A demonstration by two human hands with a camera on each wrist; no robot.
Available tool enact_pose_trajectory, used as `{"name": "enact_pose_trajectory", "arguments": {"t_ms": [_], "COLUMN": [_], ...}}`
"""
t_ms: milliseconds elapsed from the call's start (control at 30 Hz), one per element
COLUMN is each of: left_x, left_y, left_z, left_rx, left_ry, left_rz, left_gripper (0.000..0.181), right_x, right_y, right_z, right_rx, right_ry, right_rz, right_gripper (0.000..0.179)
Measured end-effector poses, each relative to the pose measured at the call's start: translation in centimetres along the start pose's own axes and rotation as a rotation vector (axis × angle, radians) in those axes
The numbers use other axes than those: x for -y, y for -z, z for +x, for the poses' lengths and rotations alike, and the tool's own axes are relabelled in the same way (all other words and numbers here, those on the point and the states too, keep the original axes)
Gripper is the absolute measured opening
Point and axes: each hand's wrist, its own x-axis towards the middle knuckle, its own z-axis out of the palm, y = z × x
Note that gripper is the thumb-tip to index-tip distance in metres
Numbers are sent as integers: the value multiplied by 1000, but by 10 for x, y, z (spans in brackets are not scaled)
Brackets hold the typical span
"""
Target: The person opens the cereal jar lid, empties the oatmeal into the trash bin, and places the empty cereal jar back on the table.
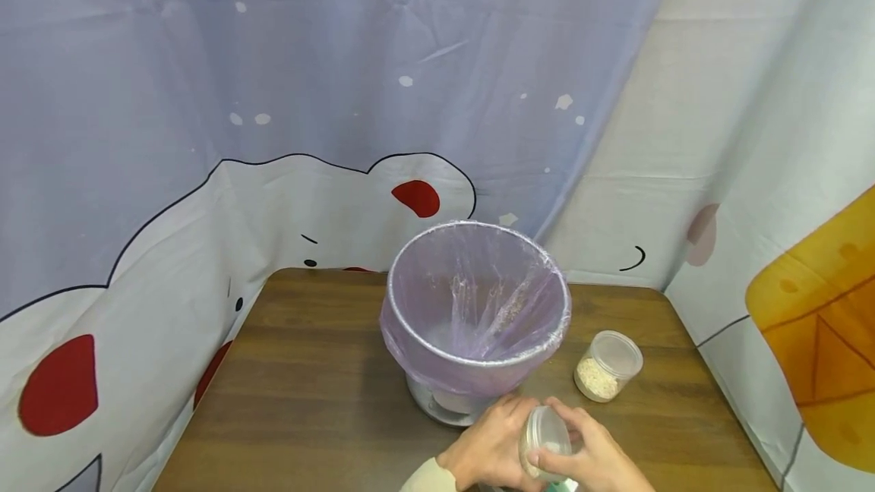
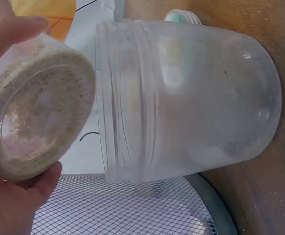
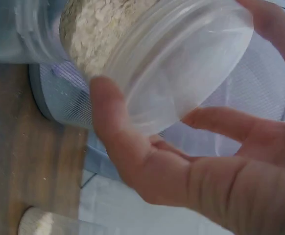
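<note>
A small clear jar of pale flakes (image 1: 544, 443) is tilted between my two hands in the head view. My left hand (image 1: 495, 439) grips it from the left. My right hand (image 1: 593, 452) holds its ridged translucent top from the right; in the right wrist view the thumb (image 3: 110, 110) presses near that ridge. The flakes lie along the jar's base in the left wrist view. Right beside it, a large clear jar (image 2: 206, 93) with a threaded rim shows no flakes inside; in the head view it is mostly hidden.
A mesh bin (image 2: 128, 205) lined with a purple plastic bag (image 1: 437, 363) stands just beyond my hands. Another clear jar of flakes (image 1: 608, 367) sits to its right. A small green-and-white object (image 1: 562, 485) lies at the near edge. Printed cloth (image 1: 328, 97) hangs behind the wooden table (image 1: 328, 401).
</note>
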Motion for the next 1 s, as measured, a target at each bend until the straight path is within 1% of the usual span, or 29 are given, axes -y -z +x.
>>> {"name": "enact_pose_trajectory", "arguments": {"t_ms": [67, 167, 233, 300, 400, 500, 533, 567, 600, 667, 700, 767, 800, 833, 900, 933, 1000], "left_x": [0, -1, -1, -1, -1, -1, -1, -1, -1, 0, 1, 3, 3, 4, 4, 4, 3], "left_y": [2, 8, 13, 17, 21, 21, 21, 21, 21, 20, 20, 21, 21, 22, 24, 24, 27], "left_z": [-2, -6, -8, -10, -13, -19, -22, -24, -25, -28, -30, -33, -34, -36, -39, -39, -40], "left_rx": [59, 158, 196, 205, 196, 182, 171, 158, 143, 111, 96, 66, 51, 33, -1, -16, -33], "left_ry": [32, 97, 134, 143, 156, 188, 194, 192, 179, 160, 139, 97, 77, 59, 24, 12, -1], "left_rz": [-73, -167, -212, -202, -164, -142, -132, -131, -131, -127, -104, -54, -16, 22, 113, 148, 209], "left_gripper": [87, 82, 81, 81, 82, 79, 77, 76, 74, 70, 71, 73, 74, 75, 81, 82, 87], "right_x": [-6, -11, -12, -11, -8, -4, -3, -2, -1, 2, 4, 6, 8, 9, 12, 13, 17], "right_y": [-1, -3, -4, -5, -7, -9, -10, -10, -11, -12, -12, -14, -15, -16, -18, -19, -21], "right_z": [0, 1, 3, 4, 5, 6, 6, 6, 6, 6, 6, 6, 6, 7, 8, 8, 9], "right_rx": [23, 30, 36, 42, 101, 169, 193, 204, 209, 217, 218, 230, 233, 244, 259, 264, 264], "right_ry": [76, 253, 342, 371, 325, 282, 269, 267, 268, 233, 206, 124, 86, 43, -17, -42, -59], "right_rz": [-15, -39, -33, -15, 83, 170, 195, 195, 171, 148, 134, 147, 164, 209, 283, 317, 347], "right_gripper": [78, 75, 74, 73, 73, 74, 74, 75, 77, 78, 78, 75, 72, 70, 65, 64, 65]}}
